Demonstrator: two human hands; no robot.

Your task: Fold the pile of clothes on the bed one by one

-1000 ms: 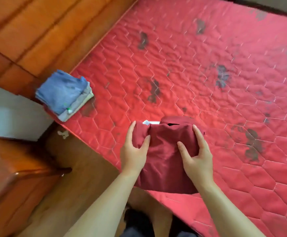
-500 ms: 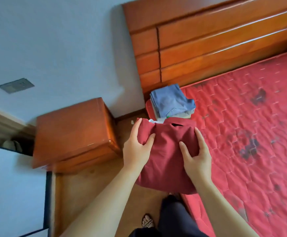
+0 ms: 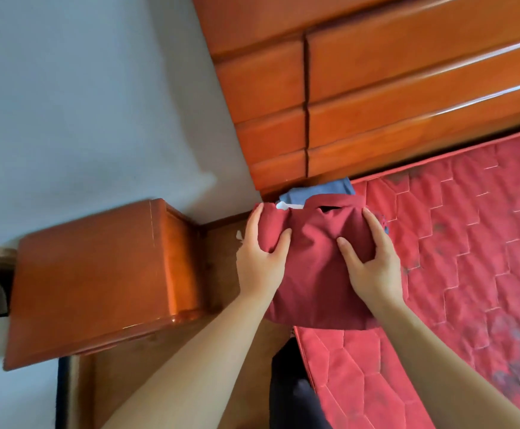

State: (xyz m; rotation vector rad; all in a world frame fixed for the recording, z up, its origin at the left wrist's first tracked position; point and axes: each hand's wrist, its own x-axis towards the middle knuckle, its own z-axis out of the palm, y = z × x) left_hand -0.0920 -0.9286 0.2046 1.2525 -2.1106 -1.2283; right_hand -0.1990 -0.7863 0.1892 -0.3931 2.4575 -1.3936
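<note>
Two hands, both ours, are busy with one thing. Closest to us, at 6 o'clock, we see our dark trouser leg (image 3: 289, 391) by the side of the bed (image 3: 469, 289), whose red quilted top fills the 3 o'clock side. Our arms reach up from there.

Our left hand (image 3: 260, 261) grips the left side of the folded red garment (image 3: 314, 283), thumb on top and fingers (image 3: 257, 216) curled round its edge. Our right hand (image 3: 376, 274) grips the right side the same way. So the red garment sits between our two hands, held by the corner of the bed, partly out over the wooden floor (image 3: 218, 243).

Just past it, at 12 o'clock, a blue folded piece (image 3: 320, 190) peeks out, with a bit of white cloth (image 3: 286, 205) beside it. We cannot tell if the red garment touches them.

At 9 o'clock stands a wooden bedside cabinet (image 3: 97, 274). Farthest off, from 12 to 2 o'clock, is the wooden headboard (image 3: 391, 88), with the pale wall (image 3: 82, 103) at 10 o'clock.

We think this piece is done being folded, and the step now is putting it on the tidy stack. Next we should set it down flat on the blue piece, line up the edges, and let go with both hands together so the folds do not pop open. We cannot see the pile of unfolded clothes from here.
</note>
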